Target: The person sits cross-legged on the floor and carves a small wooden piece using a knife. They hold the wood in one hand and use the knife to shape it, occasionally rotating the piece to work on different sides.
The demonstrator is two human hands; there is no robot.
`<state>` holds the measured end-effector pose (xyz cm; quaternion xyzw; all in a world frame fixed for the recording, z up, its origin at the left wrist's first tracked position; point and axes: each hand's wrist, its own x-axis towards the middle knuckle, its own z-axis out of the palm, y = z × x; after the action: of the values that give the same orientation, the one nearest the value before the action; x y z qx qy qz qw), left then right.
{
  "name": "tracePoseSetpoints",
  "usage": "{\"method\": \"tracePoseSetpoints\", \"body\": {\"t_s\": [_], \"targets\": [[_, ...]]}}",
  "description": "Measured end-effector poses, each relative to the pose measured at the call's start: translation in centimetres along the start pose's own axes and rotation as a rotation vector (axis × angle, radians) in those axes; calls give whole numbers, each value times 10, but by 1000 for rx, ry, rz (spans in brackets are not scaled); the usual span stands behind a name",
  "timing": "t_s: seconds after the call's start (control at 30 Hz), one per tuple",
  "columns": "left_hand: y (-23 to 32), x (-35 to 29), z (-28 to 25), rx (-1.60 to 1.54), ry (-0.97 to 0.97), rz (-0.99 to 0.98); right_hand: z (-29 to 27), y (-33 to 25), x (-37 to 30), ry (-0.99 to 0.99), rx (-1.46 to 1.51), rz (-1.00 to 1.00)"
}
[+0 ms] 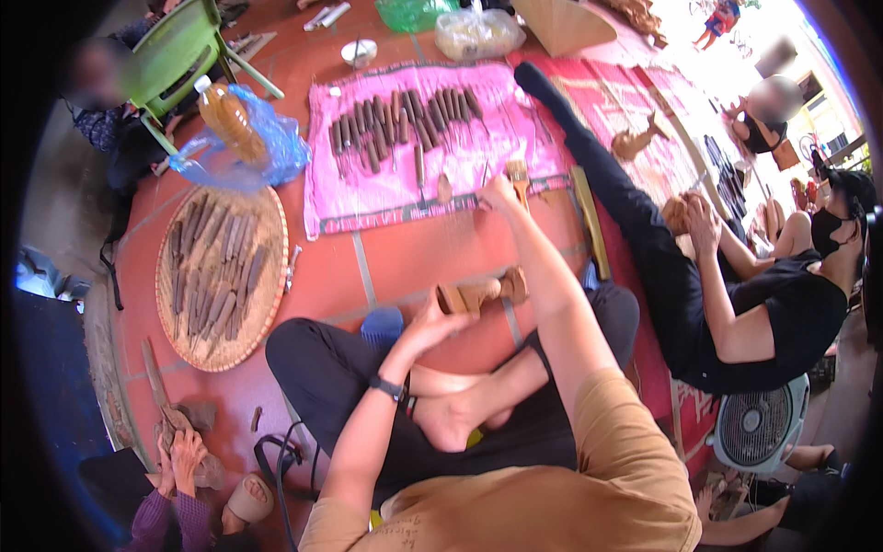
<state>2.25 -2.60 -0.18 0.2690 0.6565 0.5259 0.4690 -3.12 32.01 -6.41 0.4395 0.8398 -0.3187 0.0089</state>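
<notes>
My left hand grips a brown carved wooden piece over my crossed legs, its block-like end against my fingers. My right hand reaches out to the front edge of a pink cloth. Its fingers are closed; what they hold, if anything, is too small to tell. Right beside it is a flat brush with a wooden handle. Farther up the cloth, several carving tools with dark wooden handles lie in rows.
A round woven tray with more wooden-handled tools stands at left. Beyond it are a blue plastic bag with a bottle and a green chair. A co-worker in black sits at right, leg stretched along the cloth, near a fan.
</notes>
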Motion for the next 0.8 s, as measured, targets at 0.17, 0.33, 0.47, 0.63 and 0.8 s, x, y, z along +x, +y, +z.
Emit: {"method": "tracePoseSetpoints", "body": {"t_s": [0.17,0.33,0.47,0.63,0.8], "targets": [[-3,-10,-11,-17,31,-88,-39,-43,-112,-235,975,-87],[8,-9,-4,-68,-45,-89,-66,-11,-225,-379,1120,-202],[19,-17,0,-61,-57,-71,-42,18,-258,-178,1253,-36],[20,-20,4,-134,-36,-87,-31,9,-251,-131,1037,-180],[33,-25,11,-159,-2,-97,-17,4,-241,-281,910,-273]]}}
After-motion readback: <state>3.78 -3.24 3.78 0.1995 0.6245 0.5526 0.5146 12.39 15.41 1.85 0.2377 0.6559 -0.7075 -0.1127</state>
